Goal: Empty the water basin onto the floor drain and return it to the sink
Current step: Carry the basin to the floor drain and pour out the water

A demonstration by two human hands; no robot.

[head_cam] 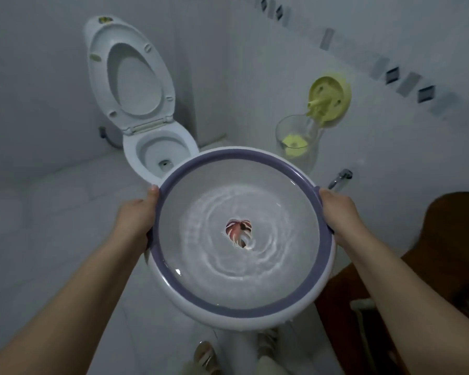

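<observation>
Both bare forearms reach forward from the bottom corners of the view, coming in from about 7 and 5 o'clock. The left hand is clamped on the basin's rim at its 9 o'clock side, thumb laid up along the purple band and the other fingers hidden beneath. The right hand grips the opposite edge at about 3 o'clock, knuckles on top and fingers wrapped over the rim.

Between them the water basin is held in the air, roughly level, above the white tiled floor. It is round and white, with a purple ring just inside the lip. Clear water lies in its bottom, rippled in rings, and a small reddish printed motif shows through at the centre.

Under the basin's near edge, at 6 o'clock, sandalled feet stand on the tiles. At 4 o'clock stands a brown wooden piece, only partly seen.

Beyond the basin's far rim, at 11 o'clock, a white toilet stands with its seat and lid raised. At 1 o'clock a clear glass jug holds something yellow at its bottom, and a pale yellow round lid leans against the wall just behind it. A metal tap juts from the wall at 2 o'clock, near the right hand.
</observation>
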